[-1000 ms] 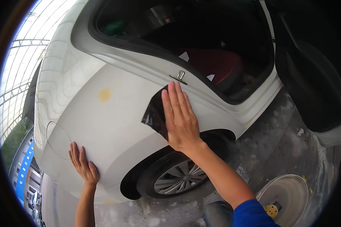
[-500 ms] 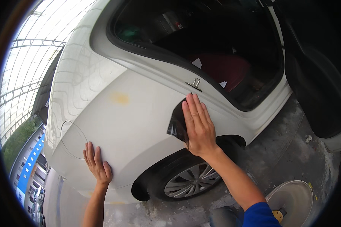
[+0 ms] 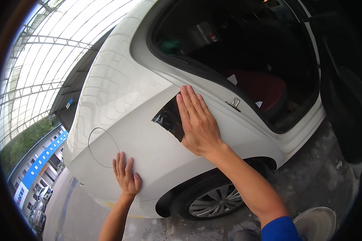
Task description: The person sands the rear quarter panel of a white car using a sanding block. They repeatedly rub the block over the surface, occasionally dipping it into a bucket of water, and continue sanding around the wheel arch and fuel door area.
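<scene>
My right hand lies flat against the white rear side panel of a car, its fingers straight and close together. Beneath the palm and fingers is a black, shiny sheet of what looks like wet sandpaper, held to the bodywork. Its left part sticks out past my fingers; the rest is hidden. Lower down and to the left, my left hand rests with fingers spread on the panel and holds nothing. Just above its fingertips is the round fuel flap.
The rear door stands open on the right, with a metal latch on its frame. Below my hands is the rear wheel. A pale bucket sits on the stained floor at lower right. Parked cars are at far left.
My right hand and the black sheet have slid up and left over the panel, onto where a yellowish patch showed. The view has shifted left. My left hand stays by the fuel flap.
</scene>
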{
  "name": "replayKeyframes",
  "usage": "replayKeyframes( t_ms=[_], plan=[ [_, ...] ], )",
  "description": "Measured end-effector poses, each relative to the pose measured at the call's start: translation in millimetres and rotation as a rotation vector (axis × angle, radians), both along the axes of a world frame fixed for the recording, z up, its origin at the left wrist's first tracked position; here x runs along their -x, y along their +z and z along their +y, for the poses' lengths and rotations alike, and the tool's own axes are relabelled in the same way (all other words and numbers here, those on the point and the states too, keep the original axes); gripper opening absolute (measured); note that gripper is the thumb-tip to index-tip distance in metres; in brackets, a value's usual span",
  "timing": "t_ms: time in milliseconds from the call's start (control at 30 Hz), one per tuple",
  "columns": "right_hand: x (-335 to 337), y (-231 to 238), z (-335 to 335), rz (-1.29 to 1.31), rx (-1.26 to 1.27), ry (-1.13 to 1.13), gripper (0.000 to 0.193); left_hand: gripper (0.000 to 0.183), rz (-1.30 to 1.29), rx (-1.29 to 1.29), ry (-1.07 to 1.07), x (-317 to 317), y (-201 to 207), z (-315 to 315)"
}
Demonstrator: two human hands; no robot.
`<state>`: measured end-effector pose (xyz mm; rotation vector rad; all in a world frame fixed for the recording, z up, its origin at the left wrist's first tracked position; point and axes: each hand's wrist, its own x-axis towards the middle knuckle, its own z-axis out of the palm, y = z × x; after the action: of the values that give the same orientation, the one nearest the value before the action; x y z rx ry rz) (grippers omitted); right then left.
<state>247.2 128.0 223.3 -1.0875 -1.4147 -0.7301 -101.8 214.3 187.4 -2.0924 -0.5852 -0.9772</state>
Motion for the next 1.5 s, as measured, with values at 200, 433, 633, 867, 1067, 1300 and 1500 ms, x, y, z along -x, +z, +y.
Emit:
replayKeyframes(
  t_ms=[200, 433, 633, 867, 1067, 1300, 1500],
  plan=[
    [6, -2, -2, 0.006, 0.028, -0.028, 0.079, 0.058, -0.007, 0.002, 0.009, 5, 0, 0],
    [4, 6, 6, -0.027, 0.016, -0.045, 0.079, 0.057, -0.002, 0.0, 0.003, -1, -1, 1],
    [8, 17, 16, -0.011, -0.062, -0.015, 0.084, 0.059, 0.05, -0.032, 0.008, 5, 3, 6],
    [-28, -83, -32, 0.081, 0.073, -0.134, 0.081, 0.061, 0.087, -0.033, 0.056, 8, -1, 3],
    [-68, -189, -78, 0.33, 0.111, -0.115, 0.081, 0.066, 0.191, 0.009, 0.043, -79, -2, -33],
    [-49, -179, -77, 0.466, 0.147, -0.039, 0.095, 0.073, 0.216, -0.055, 0.054, -142, -2, -47],
    [-55, -214, -64, 0.476, 0.131, -0.129, 0.085, 0.071, 0.216, -0.121, 0.098, -129, -3, -48]
  ],
)
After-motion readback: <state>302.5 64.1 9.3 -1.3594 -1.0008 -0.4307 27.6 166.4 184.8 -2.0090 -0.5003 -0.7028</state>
